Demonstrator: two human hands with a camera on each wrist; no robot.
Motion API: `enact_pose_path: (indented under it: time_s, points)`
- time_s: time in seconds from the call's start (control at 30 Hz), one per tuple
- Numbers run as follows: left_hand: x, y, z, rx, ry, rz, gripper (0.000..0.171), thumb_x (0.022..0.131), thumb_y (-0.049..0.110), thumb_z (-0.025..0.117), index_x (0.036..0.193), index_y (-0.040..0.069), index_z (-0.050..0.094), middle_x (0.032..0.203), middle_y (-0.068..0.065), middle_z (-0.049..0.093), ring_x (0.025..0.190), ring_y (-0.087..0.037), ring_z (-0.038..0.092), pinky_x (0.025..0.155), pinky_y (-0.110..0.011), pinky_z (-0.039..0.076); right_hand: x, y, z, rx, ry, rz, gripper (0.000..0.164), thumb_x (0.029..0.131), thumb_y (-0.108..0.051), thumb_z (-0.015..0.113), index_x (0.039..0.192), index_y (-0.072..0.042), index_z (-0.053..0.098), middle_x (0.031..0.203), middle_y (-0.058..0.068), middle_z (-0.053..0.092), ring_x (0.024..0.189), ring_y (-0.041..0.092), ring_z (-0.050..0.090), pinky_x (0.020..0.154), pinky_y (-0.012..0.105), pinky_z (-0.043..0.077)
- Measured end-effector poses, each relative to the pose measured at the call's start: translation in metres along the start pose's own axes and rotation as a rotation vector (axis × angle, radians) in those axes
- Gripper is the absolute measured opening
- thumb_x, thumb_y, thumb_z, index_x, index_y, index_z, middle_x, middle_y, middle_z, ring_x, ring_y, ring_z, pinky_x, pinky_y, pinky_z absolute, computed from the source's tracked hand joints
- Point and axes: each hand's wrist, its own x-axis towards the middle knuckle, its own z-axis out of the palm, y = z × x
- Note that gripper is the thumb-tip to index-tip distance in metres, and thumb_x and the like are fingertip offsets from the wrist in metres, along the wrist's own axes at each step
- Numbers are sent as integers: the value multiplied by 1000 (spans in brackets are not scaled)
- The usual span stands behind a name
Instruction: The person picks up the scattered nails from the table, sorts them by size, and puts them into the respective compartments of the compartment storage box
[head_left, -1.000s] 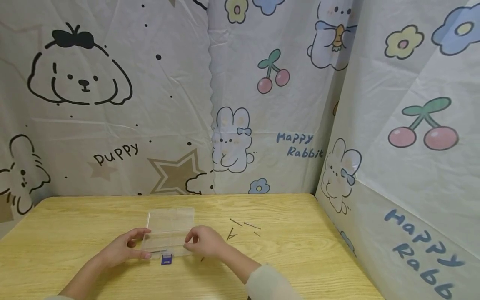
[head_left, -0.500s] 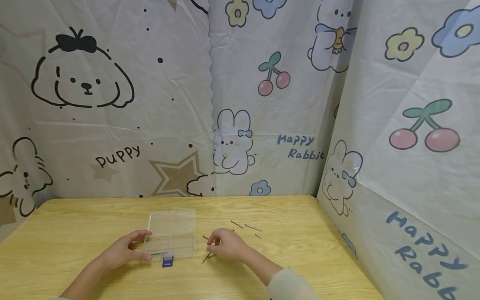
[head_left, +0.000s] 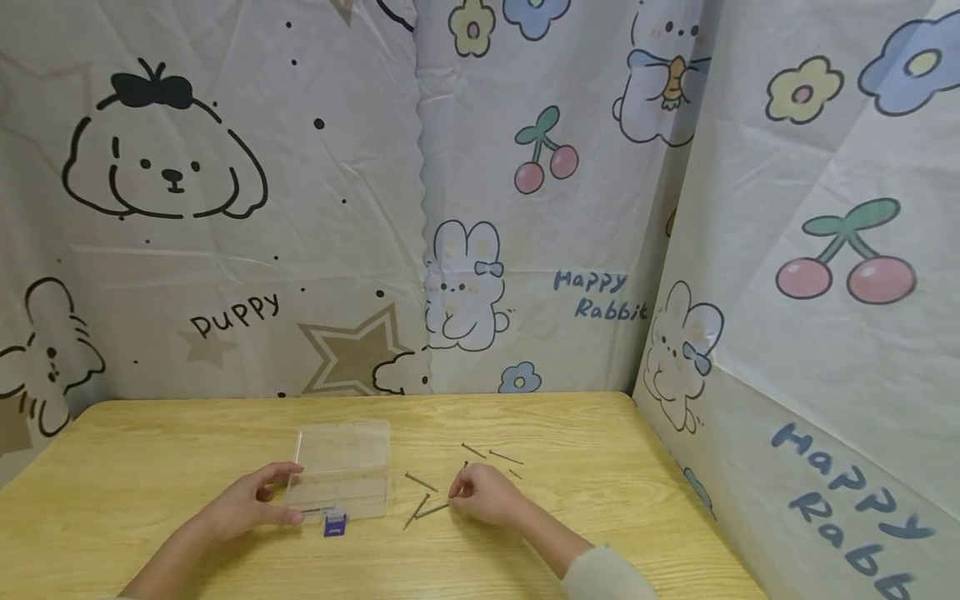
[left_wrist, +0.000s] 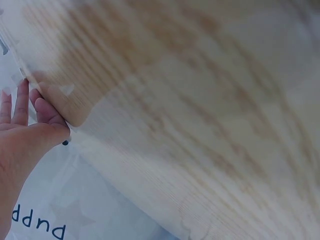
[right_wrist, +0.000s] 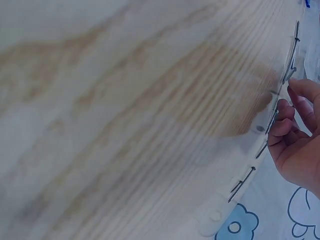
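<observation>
A clear plastic compartment box (head_left: 360, 483) lies on the table with its transparent lid (head_left: 345, 446) folded back. My left hand (head_left: 247, 500) grips its left side, thumb at the front corner and fingers farther back. A thin nail (head_left: 318, 509) lies in the front compartment, and a blue-purple tag (head_left: 334, 526) is at the front edge. My right hand (head_left: 491, 497) is low over the nails right of the box, fingertips bent together. Whether they pinch a nail is hidden. Just left of it lie loose nails, one slanting (head_left: 422, 482), one near the front (head_left: 416, 512) and one by the fingertips (head_left: 432, 510).
Beyond my right hand lie more nails, among them a long one (head_left: 506, 457), another beside it (head_left: 474, 451) and a short one (head_left: 516, 474). The wood-grain table (head_left: 187, 442) ends at a printed cloth (head_left: 345, 250) behind and to the right.
My right hand has moved from over the box's right side to the nails on the right, uncovering the nails just beside the box. My left hand has stayed at the box.
</observation>
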Motion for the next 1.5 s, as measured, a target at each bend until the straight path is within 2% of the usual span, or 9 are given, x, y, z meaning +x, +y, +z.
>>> enact_pose_path:
  time_s: [0.13,0.27,0.5,0.67,0.8,1.1,1.37,1.5]
  points:
    - [0,0,1,-13,-5,0,75,78,28,75,136,-1,38,133,-33,43,113,-42,47,95,-57,41,-3,2,0,25,-11,7,4,83,-16,69,84,-12,68,74,-9,53,66,1,46,60,17,41]
    - [0,-1,1,-16,-4,11,74,78,27,75,136,-1,39,133,-33,43,115,-44,46,96,-57,40,-3,3,3,37,-9,7,3,83,-14,68,84,-11,68,74,-9,53,66,1,46,60,17,41]
    - [0,-2,1,-12,2,27,73,78,26,75,135,-1,40,133,-32,44,113,-40,48,95,-56,42,-1,6,8,59,13,-21,5,83,-14,68,87,-11,69,73,-10,53,66,0,44,61,16,40]
    - [0,-3,1,-17,-5,37,72,79,26,75,136,-2,39,133,-32,45,115,-43,47,95,-56,41,1,8,10,59,18,-18,4,83,-14,68,85,-11,68,71,-10,53,65,-1,45,60,16,40]
    - [0,-3,1,-13,-8,32,73,80,27,74,136,-2,38,134,-32,44,117,-48,45,96,-57,40,1,6,10,48,4,-14,6,84,-16,67,82,-11,67,71,-10,52,64,0,45,60,16,40]
    - [0,-3,1,-14,-7,27,73,80,28,74,136,-2,38,133,-32,45,117,-49,44,96,-58,40,-2,4,5,45,-29,-32,6,86,-13,65,80,-12,67,74,-9,52,67,0,44,61,16,40]
    - [0,-3,0,-9,4,31,72,79,27,75,135,-2,40,132,-32,46,116,-45,46,96,-56,41,-4,8,3,98,-40,-40,7,87,-13,64,80,-11,66,77,-7,52,68,1,45,61,16,41]
    - [0,-4,1,-13,-7,35,73,79,27,75,135,-3,39,133,-32,45,117,-47,45,97,-57,40,-5,12,3,113,-39,-41,8,88,-13,63,81,-10,66,78,-7,53,71,1,46,63,16,42]
